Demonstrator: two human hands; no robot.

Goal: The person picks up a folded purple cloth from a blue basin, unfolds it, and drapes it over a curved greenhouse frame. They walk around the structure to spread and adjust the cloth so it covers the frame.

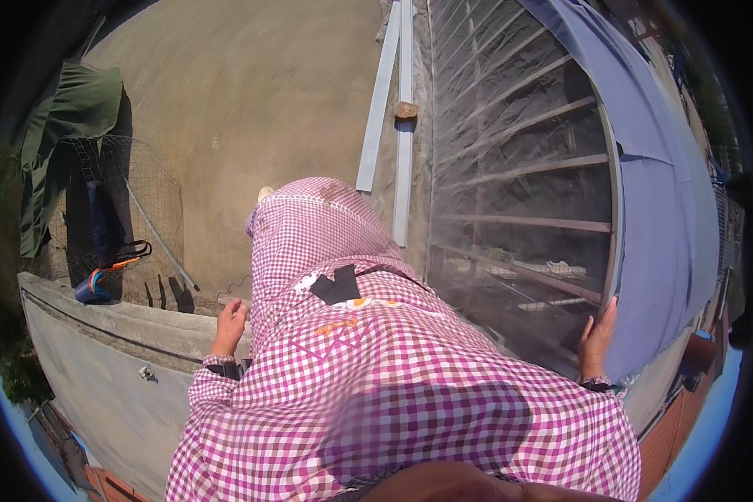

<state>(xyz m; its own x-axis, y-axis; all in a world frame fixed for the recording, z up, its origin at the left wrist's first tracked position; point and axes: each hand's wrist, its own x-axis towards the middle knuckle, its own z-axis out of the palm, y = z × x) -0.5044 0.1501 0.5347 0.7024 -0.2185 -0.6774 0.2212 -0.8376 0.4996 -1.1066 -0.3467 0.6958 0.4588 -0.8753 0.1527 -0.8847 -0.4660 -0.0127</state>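
Observation:
My left hand (228, 326), with a dark band at its wrist, hangs beside the concrete parapet wall (188, 323) and holds nothing. On the other side, my right hand (597, 339) is raised against the end of the frame (615, 251) of a structure with slats and clear plastic sheeting (514, 194). Whether its fingers press on the frame or only lie next to it, I cannot tell. Light blue-purple cloth (659, 219) drapes over that structure's far side. A pink checked smock (376, 351) covers my body between the hands.
Two long pale strips (378, 100) lie ahead on the concrete floor (245, 94), one under a brick piece (406, 111). To the left are green cloth (88, 100), a wire mesh roll (157, 188), a thin pole (157, 232) and a dark blue bag (98, 219).

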